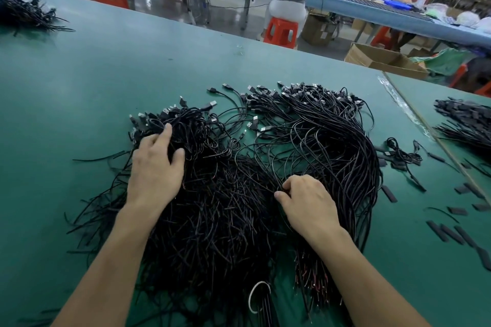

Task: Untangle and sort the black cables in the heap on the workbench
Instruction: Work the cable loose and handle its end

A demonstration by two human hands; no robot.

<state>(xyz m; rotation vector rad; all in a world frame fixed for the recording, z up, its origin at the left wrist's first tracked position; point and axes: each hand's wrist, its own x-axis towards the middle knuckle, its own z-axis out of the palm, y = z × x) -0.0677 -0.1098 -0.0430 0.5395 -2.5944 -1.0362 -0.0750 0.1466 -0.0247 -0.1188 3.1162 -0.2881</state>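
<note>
The left hand (155,167) is pressing spread fingers onto the left side of the heap (225,220). The right hand (308,202) is pinching thin, glossy cables (271,175) at its middle. The heap is lying tangled on the matte green tabletop (106,74), with metal-tipped plugs (292,91) bristling along its far edge.
</note>
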